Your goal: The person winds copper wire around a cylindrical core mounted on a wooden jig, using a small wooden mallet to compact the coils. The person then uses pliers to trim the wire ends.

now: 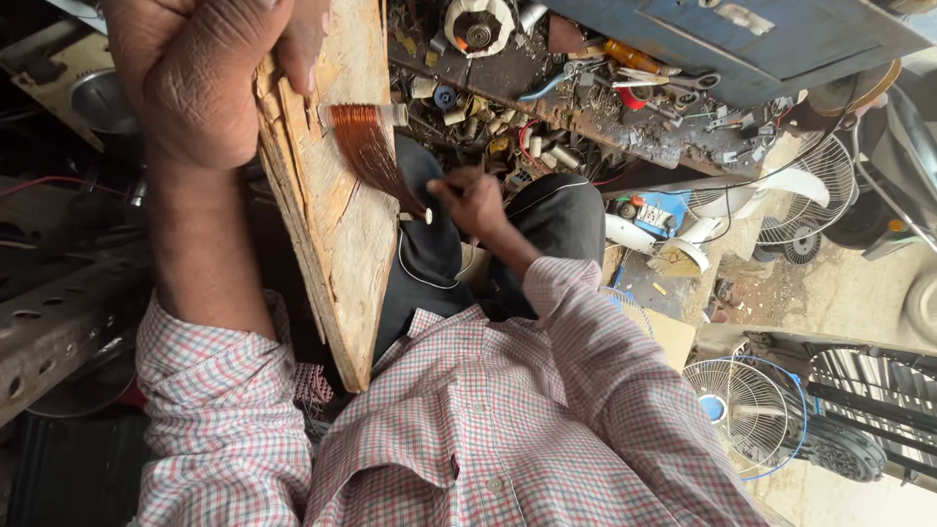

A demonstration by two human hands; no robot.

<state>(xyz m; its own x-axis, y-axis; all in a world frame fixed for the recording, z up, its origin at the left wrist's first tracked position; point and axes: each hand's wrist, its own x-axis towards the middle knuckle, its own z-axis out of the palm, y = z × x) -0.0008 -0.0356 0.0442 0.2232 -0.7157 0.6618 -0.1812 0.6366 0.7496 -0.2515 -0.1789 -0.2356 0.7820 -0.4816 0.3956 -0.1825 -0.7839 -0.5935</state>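
Two hands are busy. Left hand (210,73) grips the top of a wooden board (337,205), held on edge over the lap. A bunch of copper wire (371,151) lies across the board. Right hand (471,200) pinches its lower end, by a small white peg (427,216). It looks like winding work; next the wire needs a steady, tight pull.

small blue box (656,217) among floor clutter.

Cluttered workbench (586,127): pliers (571,73), screwdriver (630,56), motor stator (478,24), small parts scattered
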